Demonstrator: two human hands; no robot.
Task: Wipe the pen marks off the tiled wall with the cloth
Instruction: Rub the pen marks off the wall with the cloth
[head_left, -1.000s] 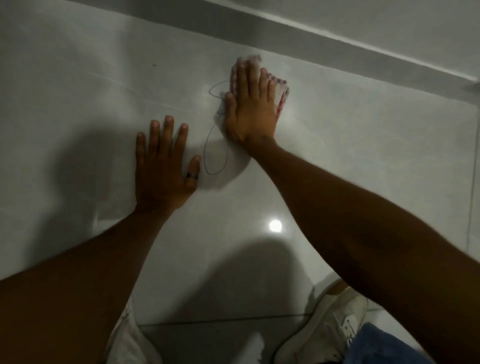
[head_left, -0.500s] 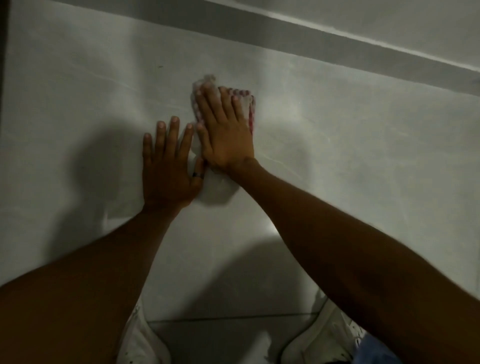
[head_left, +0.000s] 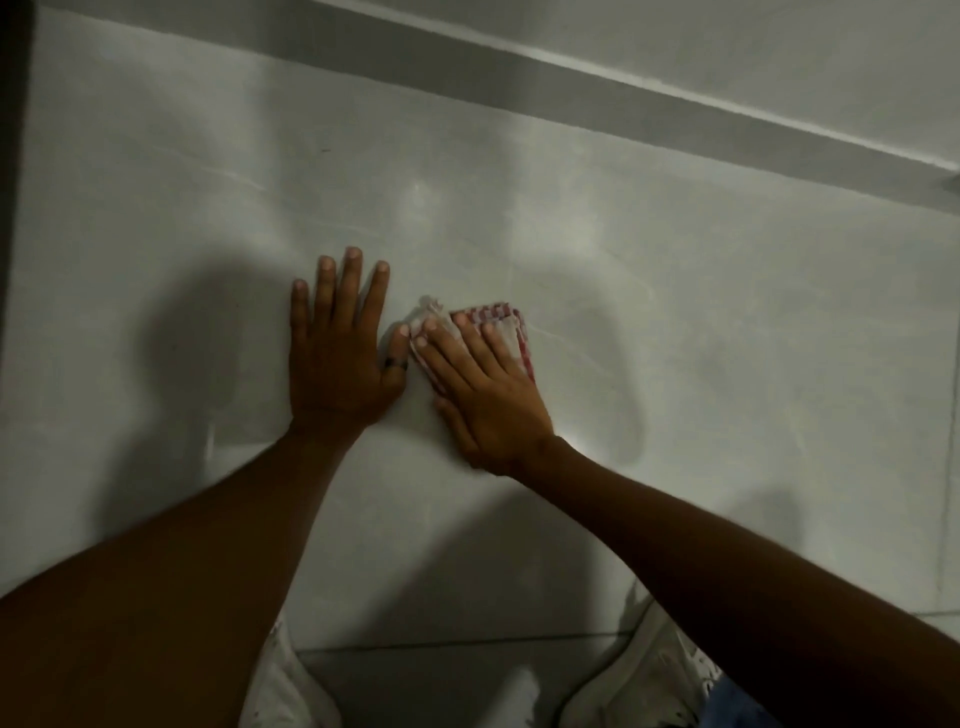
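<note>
Right hand (head_left: 488, 395) flat on the tiled wall (head_left: 675, 291), fingers together, pressing the cloth (head_left: 506, 325) against the tile — no pinch, the grip is a flat palm. The cloth (red-and-white check, bunched) shows only past the fingertips and along the far edge of the hand. Left hand (head_left: 340, 345) lies just left of the cloth, palm to the wall, fingers spread, holding nothing; its thumb, with a dark ring (head_left: 396, 364), nearly touches the cloth's edge. No pen marks visible on the bare tile around the cloth. Below the cloth — white shoes (head_left: 660, 675) on the floor.
</note>
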